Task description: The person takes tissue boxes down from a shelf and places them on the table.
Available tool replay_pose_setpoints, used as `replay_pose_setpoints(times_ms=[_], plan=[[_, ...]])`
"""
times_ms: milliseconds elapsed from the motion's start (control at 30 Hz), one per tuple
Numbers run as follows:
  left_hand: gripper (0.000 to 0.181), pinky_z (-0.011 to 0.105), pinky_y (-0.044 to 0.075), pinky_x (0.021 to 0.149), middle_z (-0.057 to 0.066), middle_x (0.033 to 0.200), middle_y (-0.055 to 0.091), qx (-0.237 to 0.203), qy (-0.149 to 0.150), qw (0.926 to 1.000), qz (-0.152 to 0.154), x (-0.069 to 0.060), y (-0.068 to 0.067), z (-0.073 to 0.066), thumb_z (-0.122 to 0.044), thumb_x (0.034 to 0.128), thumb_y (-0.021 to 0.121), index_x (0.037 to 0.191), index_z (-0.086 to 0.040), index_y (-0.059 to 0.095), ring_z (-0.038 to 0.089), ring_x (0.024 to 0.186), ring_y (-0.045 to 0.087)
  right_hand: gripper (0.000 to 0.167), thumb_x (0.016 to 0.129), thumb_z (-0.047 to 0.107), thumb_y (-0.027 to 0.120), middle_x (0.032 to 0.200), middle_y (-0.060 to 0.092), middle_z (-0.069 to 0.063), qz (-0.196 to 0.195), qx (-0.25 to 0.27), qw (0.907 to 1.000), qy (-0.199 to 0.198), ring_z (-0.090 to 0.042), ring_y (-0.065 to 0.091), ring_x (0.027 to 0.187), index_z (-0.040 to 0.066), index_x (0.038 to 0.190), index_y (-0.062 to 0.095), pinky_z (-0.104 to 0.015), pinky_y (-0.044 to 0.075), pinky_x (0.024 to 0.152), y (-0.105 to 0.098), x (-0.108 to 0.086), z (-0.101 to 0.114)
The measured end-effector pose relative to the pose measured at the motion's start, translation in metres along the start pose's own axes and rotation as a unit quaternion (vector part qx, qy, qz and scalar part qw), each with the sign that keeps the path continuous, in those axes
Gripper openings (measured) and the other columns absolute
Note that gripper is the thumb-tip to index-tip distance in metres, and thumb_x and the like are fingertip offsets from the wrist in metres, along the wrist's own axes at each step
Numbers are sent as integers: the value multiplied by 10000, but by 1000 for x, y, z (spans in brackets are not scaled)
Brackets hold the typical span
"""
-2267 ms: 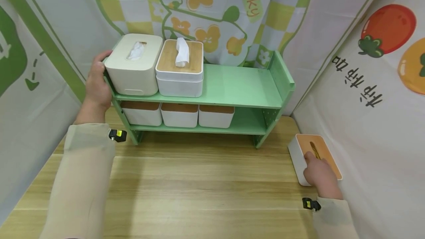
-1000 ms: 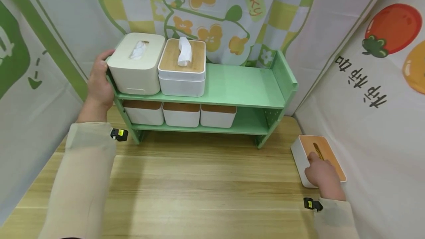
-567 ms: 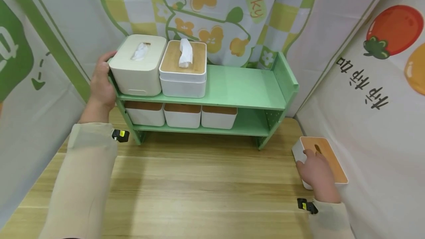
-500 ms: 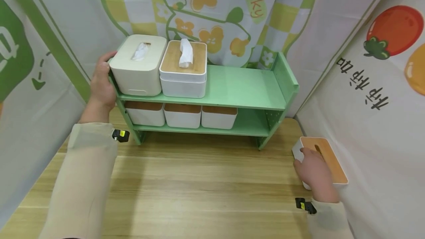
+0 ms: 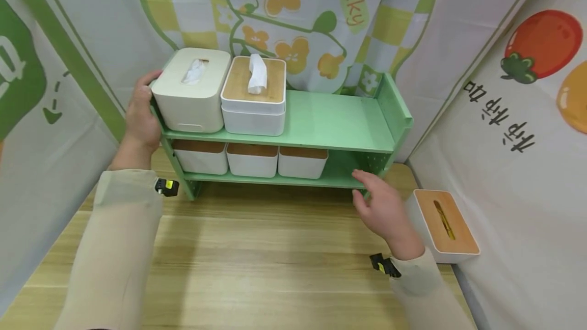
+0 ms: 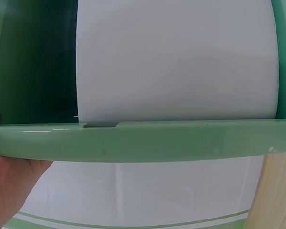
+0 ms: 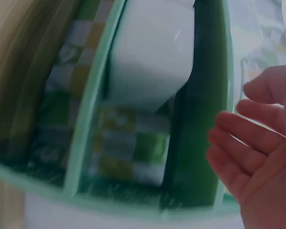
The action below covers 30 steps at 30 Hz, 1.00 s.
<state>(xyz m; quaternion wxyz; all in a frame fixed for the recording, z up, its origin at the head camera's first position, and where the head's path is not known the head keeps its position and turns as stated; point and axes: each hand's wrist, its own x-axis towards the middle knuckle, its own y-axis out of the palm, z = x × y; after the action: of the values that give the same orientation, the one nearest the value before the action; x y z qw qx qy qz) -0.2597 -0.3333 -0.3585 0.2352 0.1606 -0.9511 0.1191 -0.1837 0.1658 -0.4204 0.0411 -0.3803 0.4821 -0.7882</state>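
A green two-tier shelf stands at the back of the table. My left hand grips its left side panel; in the left wrist view the fingers are mostly hidden behind the panel's edge. On the upper tier sit a cream tissue box and a white tissue box with a wooden lid, each with tissue showing. My right hand is in front of the shelf's right end, fingers spread and holding nothing. Right of it, against the wall, stands another white, wooden-lidded tissue box with a slot in its top.
Three white boxes with wooden tops, the rightmost a white box, line the lower tier from the left. The wooden table stretches in front. Printed cloth walls close in the back and sides.
My right hand has come off the wooden-lidded tissue box at the right and moved left and up toward the shelf's right end. My left hand stays on the shelf.
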Motion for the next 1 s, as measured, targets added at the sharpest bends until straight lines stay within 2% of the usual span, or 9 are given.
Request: replay_pose_setpoints(times_ms=[67,133,167,333,433,667,1000], plan=[[559,299,147,1092,45,1538,363,-34,-21,10000,-16,0,-1,0,-353,1041,147,1497,-220,441,146,1322,305,422,899,70,687,1336,593,-174,-117,86,9995,-294,-290,636,1077,-44,1298,612,-468,515,852,3,13,9],[562,295,146,1093,44,1540,364,-1,-14,10000,-41,0,-1,0,-352,1040,145,1498,-214,440,141,1325,307,454,905,76,678,1387,556,-172,-176,185,9985,-489,-329,522,1263,-49,1332,585,-499,454,960,5,26,17],[564,295,145,1094,41,1542,363,35,-23,10000,-49,0,-2,0,-350,1040,143,1501,-212,437,137,1329,306,471,908,76,673,1409,537,-174,-205,228,9978,-594,-326,498,1289,-55,1348,569,-496,432,990,6,33,21],[562,298,146,1094,50,1540,365,128,-16,9999,-79,1,-2,2,-343,1043,141,1498,-203,438,137,1330,311,540,898,77,673,1452,492,-186,-442,352,9927,-1064,-315,436,1348,-80,1390,516,-469,363,1064,7,61,37],[559,304,142,1095,55,1541,360,75,-28,9999,-63,0,-1,2,-338,1042,145,1498,-197,437,145,1331,306,566,899,90,666,1468,473,-188,-448,405,9909,-1201,-297,405,1374,-88,1407,492,-445,342,1083,9,73,44],[560,317,144,1090,36,1544,351,9,-120,9999,-6,0,1,-1,-349,1034,152,1501,-223,434,149,1319,294,612,920,138,633,1516,411,-186,-248,429,9911,-1236,-262,325,1424,-81,1455,430,-408,286,1120,13,93,58],[551,306,168,1069,51,1527,356,-264,-21,9996,1,-1,2,1,-358,1037,163,1489,-215,445,181,1300,305,682,936,205,635,1542,350,-221,-114,355,9889,-1439,-281,255,1452,-92,1486,361,-390,209,1150,21,122,73]])
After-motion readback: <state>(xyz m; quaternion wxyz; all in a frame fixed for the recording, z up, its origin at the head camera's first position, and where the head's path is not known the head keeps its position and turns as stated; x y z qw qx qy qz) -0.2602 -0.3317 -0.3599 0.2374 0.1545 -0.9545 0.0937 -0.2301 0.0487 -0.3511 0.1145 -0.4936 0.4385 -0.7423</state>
